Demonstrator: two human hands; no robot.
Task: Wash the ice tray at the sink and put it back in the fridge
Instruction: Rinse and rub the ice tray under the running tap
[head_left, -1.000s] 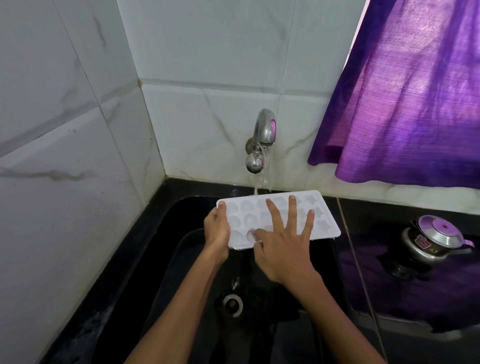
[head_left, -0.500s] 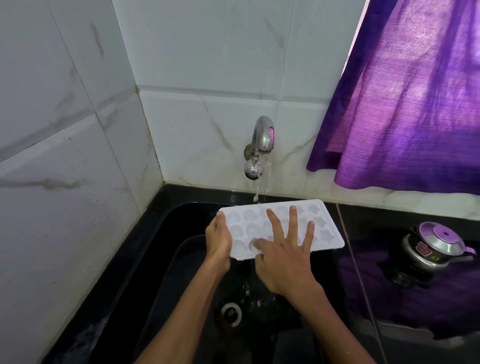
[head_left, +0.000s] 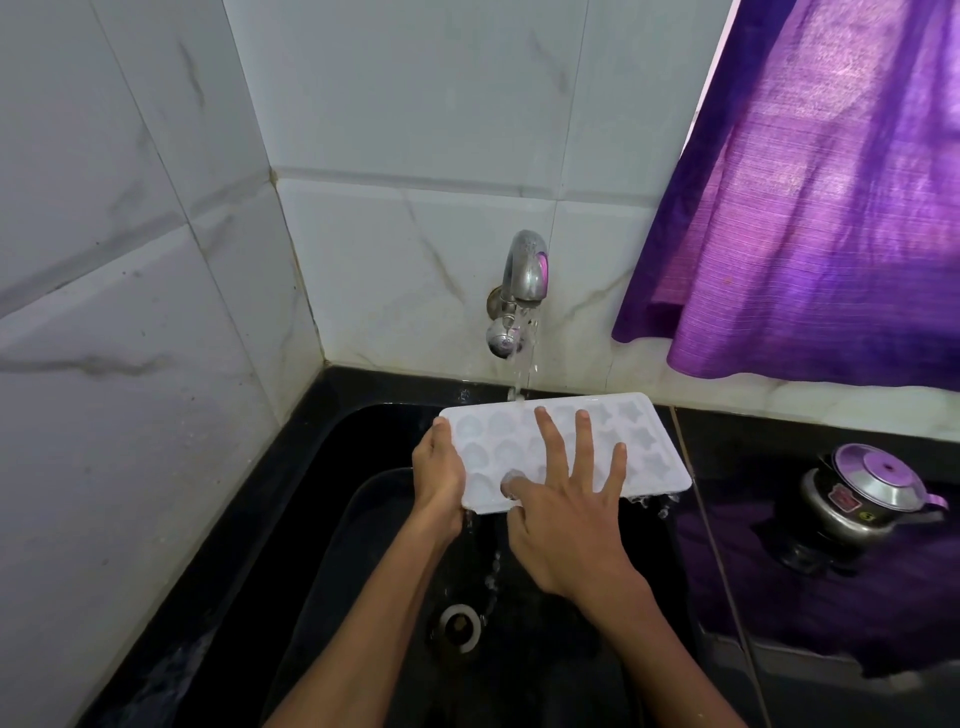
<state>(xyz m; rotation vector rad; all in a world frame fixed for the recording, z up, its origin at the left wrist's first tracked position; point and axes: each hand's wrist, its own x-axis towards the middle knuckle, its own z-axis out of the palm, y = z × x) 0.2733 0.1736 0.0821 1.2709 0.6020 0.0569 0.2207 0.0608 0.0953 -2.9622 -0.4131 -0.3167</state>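
Observation:
A white ice tray (head_left: 649, 441) with moulded cavities is held level over the black sink (head_left: 363, 519), under the running metal tap (head_left: 524, 280). Water falls onto the tray's far edge and drips off its front. My left hand (head_left: 439, 475) grips the tray's left end. My right hand (head_left: 566, 514) lies flat on top of the tray with fingers spread, the thumb pressing into a cavity near the front edge. The fridge is not in view.
The sink drain (head_left: 460, 626) lies below my forearms. White marble tiles form the left and back walls. A purple curtain (head_left: 805, 208) hangs at the upper right. A steel pressure cooker (head_left: 857, 493) stands on the black counter to the right.
The tray and both hands have stayed under the tap; my right hand's fingers have shifted slightly over the cavities. More water now drips from the tray's front edge.

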